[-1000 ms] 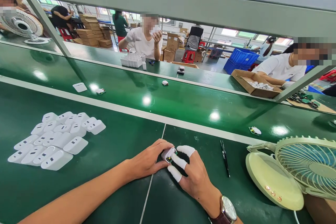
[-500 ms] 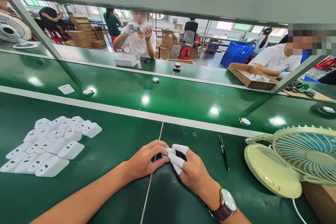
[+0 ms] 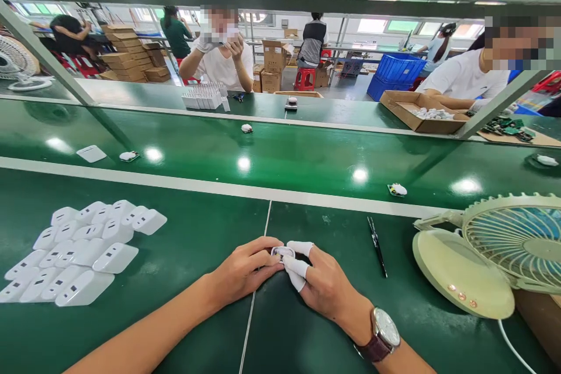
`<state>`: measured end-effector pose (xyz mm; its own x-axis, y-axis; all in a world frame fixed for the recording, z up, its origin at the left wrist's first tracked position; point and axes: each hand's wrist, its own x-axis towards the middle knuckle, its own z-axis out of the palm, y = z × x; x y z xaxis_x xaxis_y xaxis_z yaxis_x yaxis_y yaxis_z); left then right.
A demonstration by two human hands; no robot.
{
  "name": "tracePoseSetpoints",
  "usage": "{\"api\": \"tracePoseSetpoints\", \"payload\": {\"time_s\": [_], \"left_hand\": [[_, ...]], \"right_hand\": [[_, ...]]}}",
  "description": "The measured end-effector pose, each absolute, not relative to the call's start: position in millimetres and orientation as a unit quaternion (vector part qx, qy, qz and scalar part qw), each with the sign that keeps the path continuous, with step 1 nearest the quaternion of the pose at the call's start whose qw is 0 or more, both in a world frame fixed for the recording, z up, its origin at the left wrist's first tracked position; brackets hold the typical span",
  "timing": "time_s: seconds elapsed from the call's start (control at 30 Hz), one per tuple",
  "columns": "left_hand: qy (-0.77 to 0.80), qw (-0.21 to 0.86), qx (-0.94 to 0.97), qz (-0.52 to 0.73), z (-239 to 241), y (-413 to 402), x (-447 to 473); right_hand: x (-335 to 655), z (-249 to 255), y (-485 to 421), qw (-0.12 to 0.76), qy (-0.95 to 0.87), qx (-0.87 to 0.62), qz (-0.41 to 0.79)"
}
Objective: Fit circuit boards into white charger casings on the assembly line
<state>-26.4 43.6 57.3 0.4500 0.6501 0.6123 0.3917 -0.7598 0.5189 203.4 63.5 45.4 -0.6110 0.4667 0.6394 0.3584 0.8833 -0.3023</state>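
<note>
Both my hands meet at the middle of the green bench around a small white charger part (image 3: 281,252). My left hand (image 3: 243,272) curls its bare fingers round the part from the left. My right hand (image 3: 322,286), with white cots on three fingertips and a watch on the wrist, pinches the same part from the right. The hands press it down against the mat, and most of it is hidden between the fingers.
A pile of several white charger housings (image 3: 81,248) lies at the left. Black tweezers (image 3: 377,252) lie right of my hands. A cream desk fan (image 3: 491,263) stands at the right. Small parts ride the green conveyor belt (image 3: 280,155). Other people work across it.
The hands have turned the white part and pressed it lower onto the mat. The view has tilted downward; parts on the belt have drifted left.
</note>
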Motion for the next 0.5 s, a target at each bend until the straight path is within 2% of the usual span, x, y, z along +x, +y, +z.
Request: {"api": "tracePoseSetpoints", "payload": {"time_s": [0.2, 0.3, 0.4, 0.5], "left_hand": [[0.312, 0.174, 0.832, 0.425, 56.5, 45.7, -23.5], [0.325, 0.173, 0.829, 0.421, 51.3, 45.2, -24.8], [0.346, 0.184, 0.822, 0.413, 47.1, 43.5, -26.2], [0.389, 0.199, 0.806, 0.399, 44.7, 41.8, -27.0]], "right_hand": [[209.2, 65.5, 68.1, 0.304, -0.910, -0.271, 0.077], [225.8, 82.7, 77.0, 0.188, -0.888, -0.418, -0.029], [254.1, 92.8, 86.1, 0.044, -0.786, -0.601, -0.138], [278.3, 93.1, 93.4, -0.002, -0.752, -0.643, -0.147]]}}
